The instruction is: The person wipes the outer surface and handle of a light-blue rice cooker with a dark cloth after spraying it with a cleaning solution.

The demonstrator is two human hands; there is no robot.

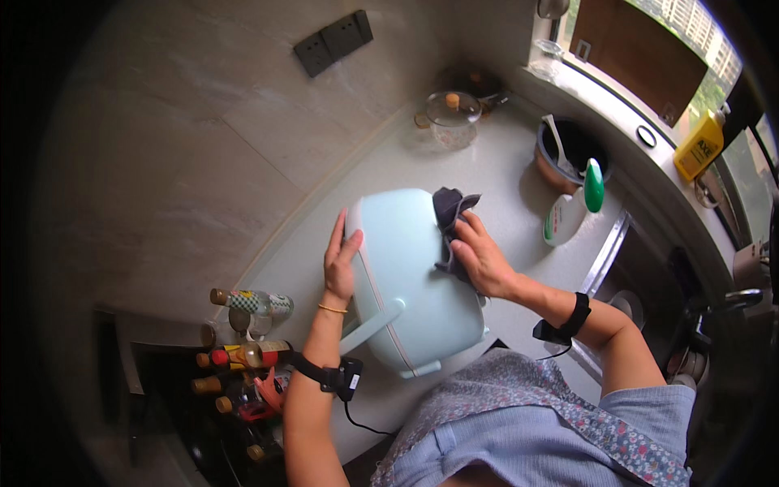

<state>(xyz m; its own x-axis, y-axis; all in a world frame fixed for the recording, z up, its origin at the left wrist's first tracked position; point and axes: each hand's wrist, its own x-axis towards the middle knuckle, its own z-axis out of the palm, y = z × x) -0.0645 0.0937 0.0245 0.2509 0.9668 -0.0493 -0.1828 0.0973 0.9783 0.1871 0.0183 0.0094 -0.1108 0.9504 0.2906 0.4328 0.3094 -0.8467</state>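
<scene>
A pale blue rice cooker (401,262) lies tipped on its side on the countertop, its carrying handle (372,325) pointing to the lower left. My left hand (341,262) holds the cooker at its lid side, thumb over the pale rim and fingers along the lid. In my right hand (484,255) is a bunched dark grey cloth (449,210), pressed against the cooker's base side. Part of the cloth hangs below my fingers. The face of the base under the cloth is hidden from view.
Several sauce bottles (261,353) crowd the left by my forearm. A lidded glass pot (453,125) stands at the back corner. To the right are a dark inner pot (563,152) with a white rice paddle (557,143), a green-topped spray bottle (566,219) and a sink (602,255).
</scene>
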